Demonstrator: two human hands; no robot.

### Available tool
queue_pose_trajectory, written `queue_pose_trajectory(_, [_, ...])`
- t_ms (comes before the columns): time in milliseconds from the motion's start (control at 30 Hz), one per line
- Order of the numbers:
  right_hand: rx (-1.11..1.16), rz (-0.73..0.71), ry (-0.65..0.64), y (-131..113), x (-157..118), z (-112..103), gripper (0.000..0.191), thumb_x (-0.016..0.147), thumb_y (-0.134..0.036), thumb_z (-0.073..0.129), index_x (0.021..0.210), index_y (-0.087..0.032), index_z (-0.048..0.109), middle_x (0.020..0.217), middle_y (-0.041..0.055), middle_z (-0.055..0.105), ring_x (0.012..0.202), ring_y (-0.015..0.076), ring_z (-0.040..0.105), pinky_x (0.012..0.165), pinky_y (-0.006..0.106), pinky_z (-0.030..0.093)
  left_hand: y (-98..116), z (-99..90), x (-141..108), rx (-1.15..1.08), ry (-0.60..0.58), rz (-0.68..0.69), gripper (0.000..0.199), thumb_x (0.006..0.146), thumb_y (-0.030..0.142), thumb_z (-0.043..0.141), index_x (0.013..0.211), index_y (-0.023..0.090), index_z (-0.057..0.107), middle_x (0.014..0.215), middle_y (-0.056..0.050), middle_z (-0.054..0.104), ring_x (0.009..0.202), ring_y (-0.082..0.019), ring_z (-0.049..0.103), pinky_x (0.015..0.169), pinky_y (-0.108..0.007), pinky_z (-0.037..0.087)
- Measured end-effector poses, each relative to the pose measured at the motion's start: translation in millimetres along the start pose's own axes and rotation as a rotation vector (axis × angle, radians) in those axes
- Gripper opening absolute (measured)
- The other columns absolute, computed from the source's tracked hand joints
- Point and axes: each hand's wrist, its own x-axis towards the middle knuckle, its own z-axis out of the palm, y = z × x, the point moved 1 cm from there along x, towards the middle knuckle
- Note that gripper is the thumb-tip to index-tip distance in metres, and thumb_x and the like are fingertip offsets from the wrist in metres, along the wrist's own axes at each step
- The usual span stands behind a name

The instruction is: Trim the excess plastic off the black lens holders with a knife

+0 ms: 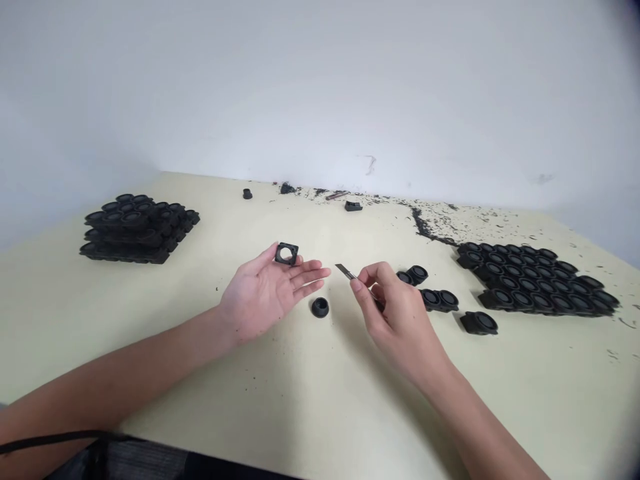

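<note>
Palm up, my left hand (267, 290) pinches a small black square frame with a round hole (280, 261) between thumb and forefinger, the other fingers stretched out. My right hand (393, 300) grips a utility knife (346, 271), its blade pointing left toward the left fingertips without touching them. Most of the knife's handle is hidden in the fist. On the table between the hands sits a black round cup-shaped part (320, 307). Just behind the right hand lie several black ring-topped parts (440, 300), some partly covered by it.
Stacked black parts (130, 230) stand at the left. Rows of black ring-topped parts (537, 280) fill the right, with a single one (479, 323) nearer. Black shavings (430, 230) litter the table's back by the wall. A small black block (353, 206) lies there too.
</note>
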Motion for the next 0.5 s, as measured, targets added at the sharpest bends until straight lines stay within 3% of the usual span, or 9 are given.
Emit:
queue_pose_trajectory(100, [-0.050, -0.040, 0.053, 1.4, 0.2, 1.6, 0.019, 0.098, -0.038, 0.048, 0.095, -0.019, 0.051, 0.068, -0.0027, 0.056, 0.055, 0.0092, 0.045, 0.056, 0.025, 0.033, -1.1, 4.6, -4.6, -0.133, -0.050, -0.030, 0.046, 0.102, 0.042, 0.036, 0.095, 0.005, 0.063, 0.119, -0.017, 0.063, 0.128, -0.029, 0.056, 0.114, -0.038, 0.047])
queue_pose_trajectory(167, [-0.130, 0.009, 0.066, 7.9, 2.2, 4.1, 0.016, 0.095, -0.034, 0.052, 0.093, -0.018, 0.054, 0.080, 0.0011, 0.062, 0.066, 0.0123, 0.052, 0.061, 0.026, 0.037, 0.0, 3.1, -4.0, -0.159, -0.073, -0.034, 0.046, 0.102, 0.042, 0.036, 0.094, 0.005, 0.063, 0.118, -0.018, 0.064, 0.128, -0.030, 0.057, 0.113, -0.039, 0.049])
queue_pose_trajectory(333, [-0.223, 0.076, -0.003, 24.4, 8.1, 15.9, 0.010, 0.092, -0.022, 0.054, 0.086, -0.016, 0.060, 0.090, 0.0044, 0.064, 0.078, 0.0162, 0.057, 0.070, 0.030, 0.042, 8.1, -7.0, 2.8, -0.165, -0.078, 0.030, 0.044, 0.101, 0.041, 0.038, 0.093, 0.005, 0.062, 0.117, -0.018, 0.064, 0.127, -0.032, 0.057, 0.112, -0.040, 0.050])
queue_pose_trajectory(500, [-0.266, 0.048, 0.037, 28.3, 9.1, 27.0, 0.013, 0.091, -0.027, 0.057, 0.089, -0.015, 0.063, 0.095, 0.0072, 0.064, 0.087, 0.0219, 0.058, 0.075, 0.037, 0.045, 8.9, -4.6, 2.9, -0.214, -0.106, 0.053, 0.050, 0.103, 0.039, 0.031, 0.096, 0.002, 0.065, 0.124, -0.020, 0.063, 0.133, -0.031, 0.052, 0.116, -0.039, 0.046])
